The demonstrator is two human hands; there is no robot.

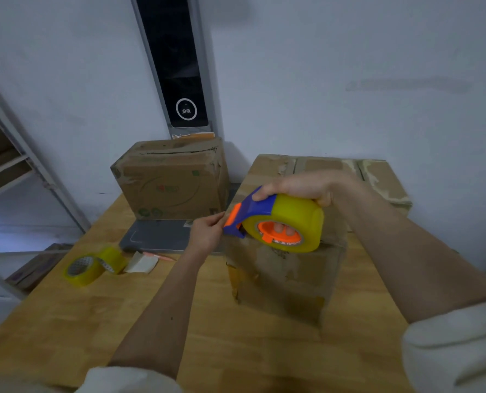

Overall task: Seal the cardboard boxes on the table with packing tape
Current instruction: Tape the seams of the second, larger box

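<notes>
On the wooden table [51, 321] far left sit two spare tape rolls [93, 266], then a box [170, 180] against the white wall [349, 66]; my left hand [206, 232] pinches the tape end, right hand [298, 185] grips the dispenser [278, 219] over the nearer box [284, 279]

The tape dispenser [251, 215] is blue with orange parts, and its tape roll [288, 224] is translucent yellow around an orange core. Two spare tape rolls [94, 265] are the same yellow. The near cardboard box [284, 276] is plain brown; the far cardboard box [169, 181] is brown with green and red print. The table [66, 321] is honey-coloured wood grain. The wall [349, 66] is pale bluish white, and the sleeves [457, 344] are off-white.
</notes>
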